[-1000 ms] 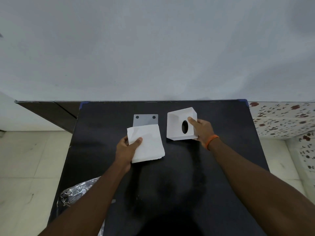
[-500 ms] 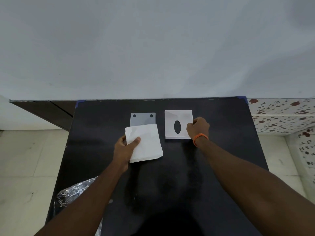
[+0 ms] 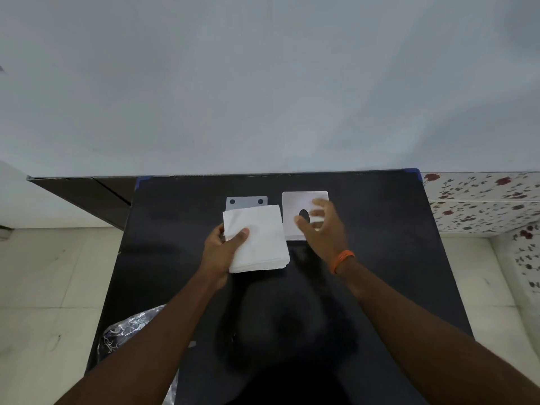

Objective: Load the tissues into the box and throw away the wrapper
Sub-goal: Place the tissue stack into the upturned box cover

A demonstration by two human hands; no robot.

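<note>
A white stack of tissues (image 3: 258,239) lies on the black table, and my left hand (image 3: 223,247) grips its left edge with the thumb on top. Behind the stack a grey plate (image 3: 247,200) with two dark holes lies flat, partly covered by the tissues. To the right sits the white box (image 3: 295,206), its face with the oval slot turned up. My right hand (image 3: 321,232) hovers over the box's front right, blurred, fingers spread, holding nothing. A crinkled plastic wrapper (image 3: 128,331) hangs at the table's front-left edge.
The black table (image 3: 380,258) stands against a pale wall, with blue tape on its far corners. A flowered cloth surface (image 3: 482,200) lies to the right. Pale tiled floor (image 3: 52,273) spreads on the left.
The box went from tilted on edge to lying flat with the slot up. My right hand has let go of it and moved left over it. My left hand stays on the tissues.
</note>
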